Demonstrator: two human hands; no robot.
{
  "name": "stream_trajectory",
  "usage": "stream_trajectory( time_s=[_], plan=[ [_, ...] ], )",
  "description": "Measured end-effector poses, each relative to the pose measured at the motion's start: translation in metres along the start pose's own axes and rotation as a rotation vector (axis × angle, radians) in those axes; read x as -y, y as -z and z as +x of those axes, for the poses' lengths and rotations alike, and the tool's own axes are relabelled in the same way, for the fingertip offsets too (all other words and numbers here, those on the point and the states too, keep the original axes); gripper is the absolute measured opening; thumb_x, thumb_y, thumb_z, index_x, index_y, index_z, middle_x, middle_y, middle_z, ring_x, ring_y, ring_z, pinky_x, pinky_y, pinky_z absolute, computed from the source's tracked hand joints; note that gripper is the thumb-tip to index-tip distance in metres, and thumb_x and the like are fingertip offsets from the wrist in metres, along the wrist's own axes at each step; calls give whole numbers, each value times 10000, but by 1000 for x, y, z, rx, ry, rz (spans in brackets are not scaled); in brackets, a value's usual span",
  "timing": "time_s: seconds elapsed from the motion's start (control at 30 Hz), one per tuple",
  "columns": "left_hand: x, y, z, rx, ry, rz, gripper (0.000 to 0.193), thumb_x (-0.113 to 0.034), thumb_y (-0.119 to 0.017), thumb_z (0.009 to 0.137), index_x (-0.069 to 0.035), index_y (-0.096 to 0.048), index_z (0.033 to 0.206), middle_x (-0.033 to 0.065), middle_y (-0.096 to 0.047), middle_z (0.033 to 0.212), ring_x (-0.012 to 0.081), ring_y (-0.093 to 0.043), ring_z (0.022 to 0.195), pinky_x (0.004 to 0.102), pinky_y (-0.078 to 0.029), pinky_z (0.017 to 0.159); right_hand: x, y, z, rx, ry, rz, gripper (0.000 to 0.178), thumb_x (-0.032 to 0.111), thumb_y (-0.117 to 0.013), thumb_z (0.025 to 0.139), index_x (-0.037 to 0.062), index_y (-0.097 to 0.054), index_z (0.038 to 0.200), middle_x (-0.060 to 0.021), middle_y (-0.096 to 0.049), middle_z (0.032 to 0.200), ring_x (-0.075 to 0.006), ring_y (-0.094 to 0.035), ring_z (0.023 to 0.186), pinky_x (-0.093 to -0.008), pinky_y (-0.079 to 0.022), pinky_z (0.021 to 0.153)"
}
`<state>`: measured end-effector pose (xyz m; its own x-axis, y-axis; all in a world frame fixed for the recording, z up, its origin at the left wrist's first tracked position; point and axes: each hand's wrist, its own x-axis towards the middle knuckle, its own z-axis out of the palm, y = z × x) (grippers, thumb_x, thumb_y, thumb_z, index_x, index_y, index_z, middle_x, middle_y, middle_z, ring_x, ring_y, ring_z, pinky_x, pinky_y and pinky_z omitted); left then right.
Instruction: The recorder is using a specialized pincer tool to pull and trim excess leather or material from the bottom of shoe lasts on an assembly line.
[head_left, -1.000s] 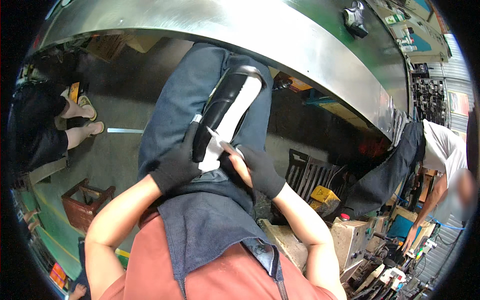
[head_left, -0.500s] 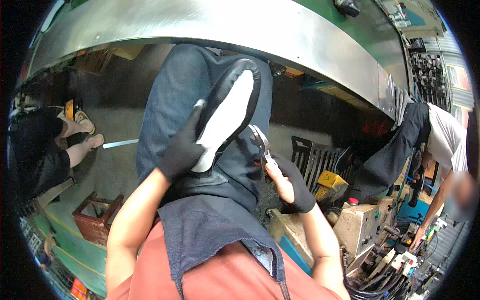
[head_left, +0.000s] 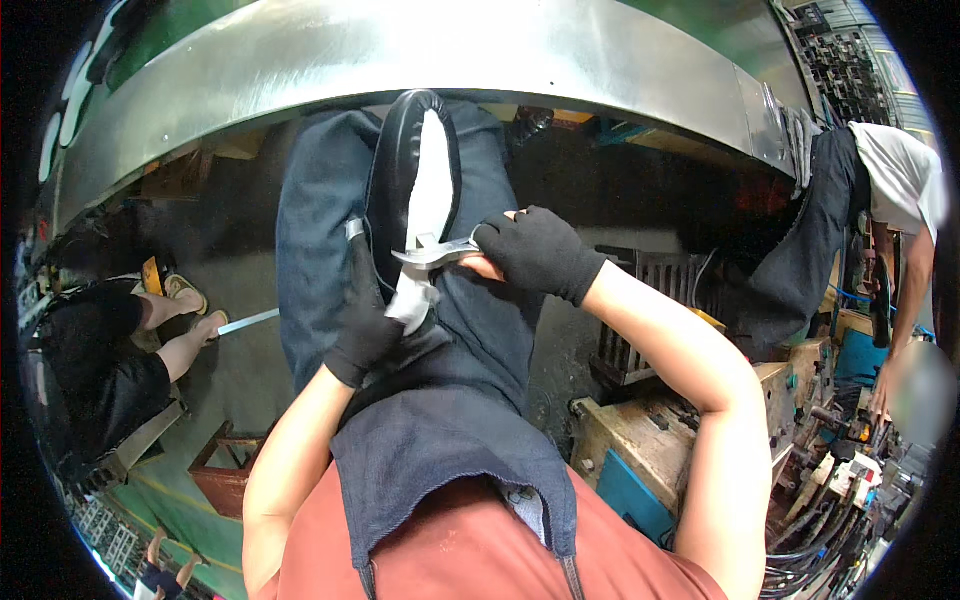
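A black leather shoe upper [head_left: 393,180] with a white insole [head_left: 433,175] facing up lies along my lap, toe away from me. My left hand [head_left: 365,325], in a black fingerless glove, is closed round the heel end of this shoe, thumb along its left side. In my gloved right hand [head_left: 535,252] is a pair of metal pincers [head_left: 430,257]. Their curved head points left and lies across the white insole near the heel. Whether the jaws bite the leather, I cannot tell. My right palm is turned down, hiding most of the handles.
A shiny metal bench edge [head_left: 400,60] curves across the far side, above my knees. To my right stand a beige machine [head_left: 640,425] with hoses and a slatted dark stand [head_left: 625,340]. A co-worker [head_left: 895,180] bends there. Another person [head_left: 110,350] sits left, near a reddish-brown stool [head_left: 225,475].
My right hand has brought the pincers up and left onto the heel part of the shoe. The shoe has turned more upright and shifted left. My left hand has moved slightly toward the heel.
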<state>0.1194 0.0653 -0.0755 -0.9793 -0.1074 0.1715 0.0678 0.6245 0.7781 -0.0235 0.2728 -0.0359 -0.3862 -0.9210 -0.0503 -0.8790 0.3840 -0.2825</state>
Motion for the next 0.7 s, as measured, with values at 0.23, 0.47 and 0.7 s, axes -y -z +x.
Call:
stream_trajectory(
  time_s=[0.23,0.47,0.7],
  plan=[
    [-4,-21,17,-172,220,-147,642,-285,-469,988,75,-204,1449,302,-383,1421,381,-384,1344,383,-297,1111,-7,67,11,652,-215,518,553,483,-403,1005,3,-662,917,-142,-659,704,-290,-667,642,-404,-516,641],
    [60,-15,15,201,307,-203,710,-269,-582,941,-23,-204,1490,211,-430,1428,313,-476,1278,374,-382,1056,130,96,18,264,-366,-574,342,347,-573,888,44,-669,759,-102,-601,688,-282,-609,628,-373,-526,592],
    [2,33,60,318,703,-1476,521,-416,-338,1044,-28,-451,1372,118,-558,1301,193,-565,1138,317,-436,1011,41,23,-25,151,-422,902,497,466,-434,991,23,-652,940,-230,-660,897,-324,-671,822,-390,-513,732]
  ],
)
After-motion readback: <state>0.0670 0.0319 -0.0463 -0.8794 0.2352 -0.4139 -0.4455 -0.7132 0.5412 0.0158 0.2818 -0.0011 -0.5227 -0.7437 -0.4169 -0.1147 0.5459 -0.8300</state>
